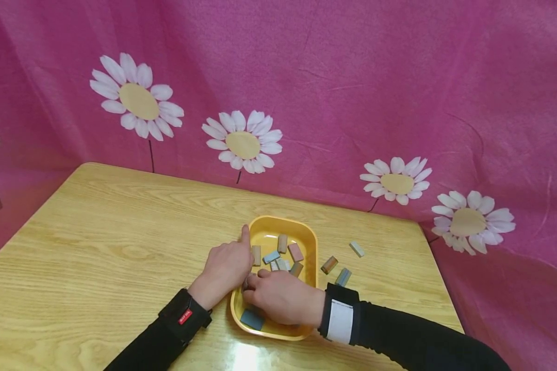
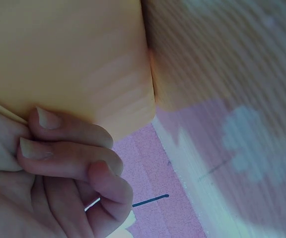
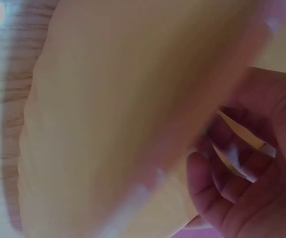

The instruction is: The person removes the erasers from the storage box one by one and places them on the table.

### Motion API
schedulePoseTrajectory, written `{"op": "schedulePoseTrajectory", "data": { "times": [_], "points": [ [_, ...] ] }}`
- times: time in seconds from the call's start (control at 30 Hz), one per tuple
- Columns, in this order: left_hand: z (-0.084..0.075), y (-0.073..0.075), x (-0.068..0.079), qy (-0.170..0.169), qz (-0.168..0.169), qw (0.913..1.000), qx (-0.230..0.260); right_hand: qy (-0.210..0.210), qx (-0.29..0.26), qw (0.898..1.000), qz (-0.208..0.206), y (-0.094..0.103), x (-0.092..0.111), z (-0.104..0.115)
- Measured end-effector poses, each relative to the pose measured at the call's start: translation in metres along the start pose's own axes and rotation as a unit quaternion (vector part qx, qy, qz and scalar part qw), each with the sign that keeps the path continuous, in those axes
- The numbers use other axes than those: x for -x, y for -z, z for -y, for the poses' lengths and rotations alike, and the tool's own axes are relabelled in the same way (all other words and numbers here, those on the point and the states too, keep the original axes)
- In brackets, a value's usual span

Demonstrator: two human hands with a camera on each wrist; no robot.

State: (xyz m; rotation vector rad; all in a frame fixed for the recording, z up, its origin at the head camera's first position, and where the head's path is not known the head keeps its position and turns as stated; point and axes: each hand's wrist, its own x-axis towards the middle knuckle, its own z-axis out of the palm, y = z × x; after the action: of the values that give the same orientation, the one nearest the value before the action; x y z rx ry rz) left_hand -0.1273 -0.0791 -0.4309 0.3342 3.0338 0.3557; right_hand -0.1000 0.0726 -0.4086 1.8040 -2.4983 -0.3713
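1. We see the small blocks (image 1: 282,243) lying loose in the yellow box (image 1: 269,336); the right hand (image 1: 285,298) reaches into this box, with most of them just beyond its fingers.
2. Its fingers are bent, but we cannot tell whether they pinch a block, because the tips are partly hidden.
3. The left hand (image 1: 227,267) is at the left rim of the box, one finger straight, others curled beside the outer wall; we cannot tell if it grips the rim.
4. The blocks are oblong: tan, pink, light blue, pale, brownish; one dark blue-grey block (image 1: 252,319) lies at the box's near end.
5. Right of the box, three more blocks (image 1: 329,265) lie on the wooden table (image 1: 120,247).
6. On the left wristband, we notice a red label (image 1: 185,316); its white letters are too small for us.
7. Behind the box hangs a pink cloth (image 1: 325,77) with white daisies.
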Motion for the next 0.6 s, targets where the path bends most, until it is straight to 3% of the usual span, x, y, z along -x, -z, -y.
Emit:
{"op": "schedulePoseTrajectory", "data": {
  "times": [0.23, 0.37, 0.6],
  "points": [
    [0.000, -0.001, -0.001, -0.001, 0.002, 1.0000, -0.004, -0.019, -0.047, 0.999, -0.011, 0.016, 0.009, -0.007],
    [0.000, -0.001, -0.001, -0.002, 0.002, 1.0000, -0.002, -0.055, -0.062, 0.995, -0.062, 0.032, 0.026, -0.019],
    [0.000, 0.000, -0.001, -0.005, 0.000, 1.0000, 0.007, -0.175, -0.142, 0.963, -0.149, 0.042, 0.088, -0.041]
  ]
}}
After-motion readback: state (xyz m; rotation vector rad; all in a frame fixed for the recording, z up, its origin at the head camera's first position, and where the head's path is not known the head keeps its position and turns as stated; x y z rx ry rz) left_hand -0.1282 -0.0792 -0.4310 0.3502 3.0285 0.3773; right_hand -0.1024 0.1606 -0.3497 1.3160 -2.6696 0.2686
